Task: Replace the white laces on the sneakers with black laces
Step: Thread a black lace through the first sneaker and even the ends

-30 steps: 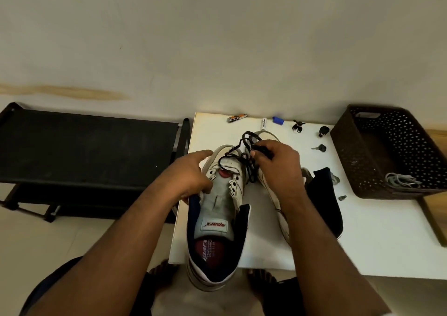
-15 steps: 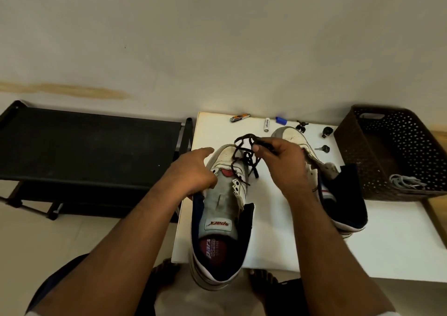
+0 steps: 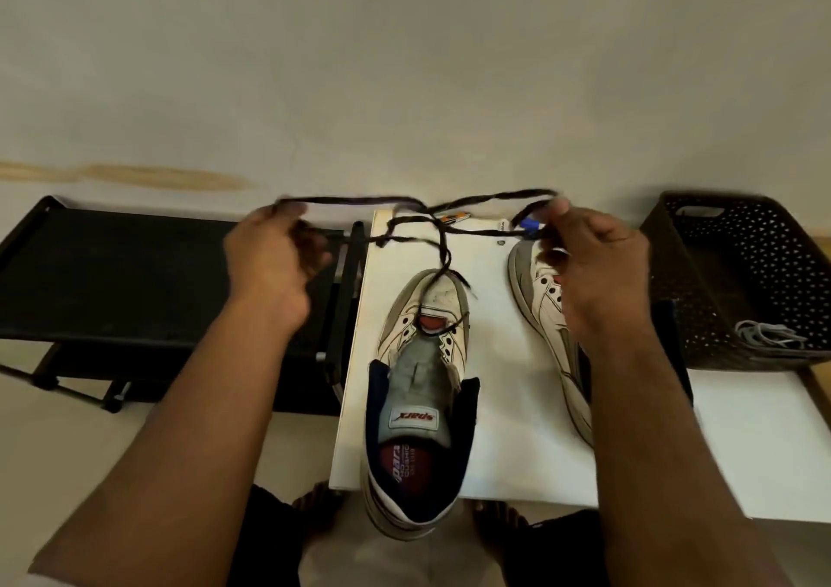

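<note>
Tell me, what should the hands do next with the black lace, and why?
Probably even out the two ends. The left hand and right hand hold the black lace stretched apart, and it seems threaded only through the lowest eyelets of the near sneaker.

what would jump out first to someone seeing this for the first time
The black lace, stretched wide above the white table between the left hand and right hand, running down to the toe of the middle sneaker. Next, the second sneaker, partly hidden under the right arm. Then the dark perforated basket at far right, holding a bundle of white laces.
</note>
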`<state>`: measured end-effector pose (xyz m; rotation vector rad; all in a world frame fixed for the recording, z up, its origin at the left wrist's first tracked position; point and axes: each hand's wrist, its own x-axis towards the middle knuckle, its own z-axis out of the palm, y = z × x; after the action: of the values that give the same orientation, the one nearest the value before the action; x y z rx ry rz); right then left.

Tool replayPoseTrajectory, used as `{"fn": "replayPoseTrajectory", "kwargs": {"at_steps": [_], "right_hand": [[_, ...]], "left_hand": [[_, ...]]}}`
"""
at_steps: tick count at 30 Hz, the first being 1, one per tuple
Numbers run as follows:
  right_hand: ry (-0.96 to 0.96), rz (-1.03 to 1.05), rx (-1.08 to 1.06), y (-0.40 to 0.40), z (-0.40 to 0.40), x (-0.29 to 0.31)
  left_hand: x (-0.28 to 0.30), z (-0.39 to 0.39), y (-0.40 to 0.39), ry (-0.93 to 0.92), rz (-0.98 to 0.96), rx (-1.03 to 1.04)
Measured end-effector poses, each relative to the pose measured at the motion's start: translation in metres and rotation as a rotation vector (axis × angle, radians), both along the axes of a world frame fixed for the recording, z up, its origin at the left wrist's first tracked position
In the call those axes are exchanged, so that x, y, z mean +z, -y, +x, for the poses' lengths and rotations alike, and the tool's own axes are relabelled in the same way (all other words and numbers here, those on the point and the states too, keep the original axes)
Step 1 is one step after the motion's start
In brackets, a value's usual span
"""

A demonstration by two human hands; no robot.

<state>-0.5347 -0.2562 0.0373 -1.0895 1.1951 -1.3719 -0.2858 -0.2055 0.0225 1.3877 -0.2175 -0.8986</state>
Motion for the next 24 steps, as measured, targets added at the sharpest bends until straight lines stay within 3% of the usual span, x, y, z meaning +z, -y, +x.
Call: {"fn": "replayPoseTrajectory", "kwargs": {"at_steps": [2, 5, 8, 10, 13, 17, 18, 21, 24], "right_hand": [[0.317, 0.068, -0.133, 0.003, -0.006, 0.002], [0.571, 0.123, -0.263, 0.009, -0.014, -0.001], [0.62, 0.115, -0.327, 0.011, -0.02, -0.003], [0.444, 0.135, -0.337, 0.012, -0.021, -0.003], [0.122, 0.17, -0.272, 0.013, -0.015, -0.005], [0.125, 0.124, 0.006, 0.008, 0.0, -0.003], [0.069, 0.118, 0.118, 0.006, 0.004, -0.003], [-0.246, 0.06, 0.409, 0.001, 0.014, -0.008], [-0.267, 0.024, 0.535, -0.004, 0.025, -0.008]], "left_hand": [[0.002, 0.025, -0.003, -0.228, 0.04, 0.217], [-0.002, 0.05, -0.011, -0.362, 0.062, 0.423], [-0.003, 0.061, -0.016, -0.422, -0.038, 0.522], [-0.002, 0.064, -0.015, -0.373, -0.022, 0.478], [-0.001, 0.053, -0.004, -0.179, 0.049, 0.188], [0.006, 0.024, 0.0, 0.39, 0.181, -0.218], [0.008, 0.017, -0.002, 0.453, 0.169, -0.37], [0.014, -0.005, -0.009, 0.41, 0.116, -0.847], [0.01, -0.029, -0.011, 0.389, 0.08, -1.08]]}}
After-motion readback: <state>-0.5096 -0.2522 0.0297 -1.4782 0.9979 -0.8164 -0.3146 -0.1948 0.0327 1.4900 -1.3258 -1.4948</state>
